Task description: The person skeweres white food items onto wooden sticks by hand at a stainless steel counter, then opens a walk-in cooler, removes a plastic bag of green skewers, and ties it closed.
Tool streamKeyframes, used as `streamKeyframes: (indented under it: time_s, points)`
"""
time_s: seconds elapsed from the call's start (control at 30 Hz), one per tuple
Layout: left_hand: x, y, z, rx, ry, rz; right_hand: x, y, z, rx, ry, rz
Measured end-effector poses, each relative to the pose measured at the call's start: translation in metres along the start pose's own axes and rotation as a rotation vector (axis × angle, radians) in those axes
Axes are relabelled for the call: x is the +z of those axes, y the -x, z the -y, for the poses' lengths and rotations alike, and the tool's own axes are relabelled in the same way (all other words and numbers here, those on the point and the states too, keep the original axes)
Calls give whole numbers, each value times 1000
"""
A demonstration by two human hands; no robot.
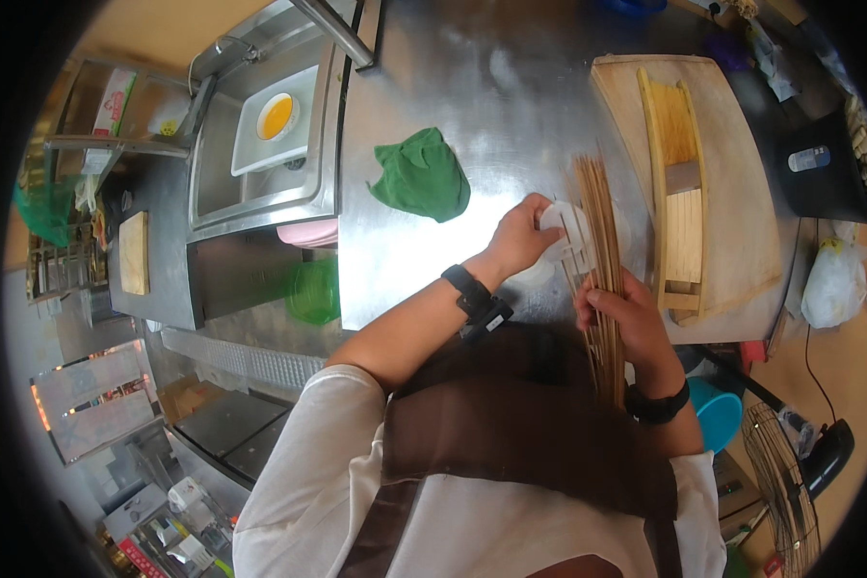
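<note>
A thick bundle of thin bamboo skewers point(601, 217) stands nearly lengthwise in my right hand point(628, 312), which is closed around its lower half. The lower ends reach down to the brown apron point(527, 441). Between the thumb and fingers of my left hand point(524, 235) is the edge of a whitish round plastic piece point(565, 225). Some skewers cross in front of that piece and hide part of it; its exact kind is unclear. Both hands are over the stainless steel worktable point(419, 278), near its front edge.
A green cloth point(425, 175) lies left of my hands. On the right, a wooden board point(744, 217) carries a long wooden slotted frame point(683, 238). The sink point(213, 173) at left holds a white tray point(246, 148) with a bowl of orange-yellow contents point(276, 118). A black bin point(813, 188) stands far right.
</note>
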State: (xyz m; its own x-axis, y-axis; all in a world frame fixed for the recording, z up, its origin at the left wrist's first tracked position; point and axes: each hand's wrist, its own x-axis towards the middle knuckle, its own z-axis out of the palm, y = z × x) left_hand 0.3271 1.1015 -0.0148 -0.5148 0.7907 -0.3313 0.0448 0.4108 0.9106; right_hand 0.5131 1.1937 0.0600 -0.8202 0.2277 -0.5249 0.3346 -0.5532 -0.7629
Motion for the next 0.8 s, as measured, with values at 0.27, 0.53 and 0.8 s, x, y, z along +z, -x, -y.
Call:
streamKeyframes:
  time_s: [0.27,0.53,0.8]
  points:
    - [-36,35,37,492,-595,107,-3,-6,-8,23,-190,-81]
    - [-37,26,41,533,-706,162,-9,-8,-13,30,-134,-23]
    - [-46,21,39,690,-891,170,-2,-8,-6,51,-89,-47]
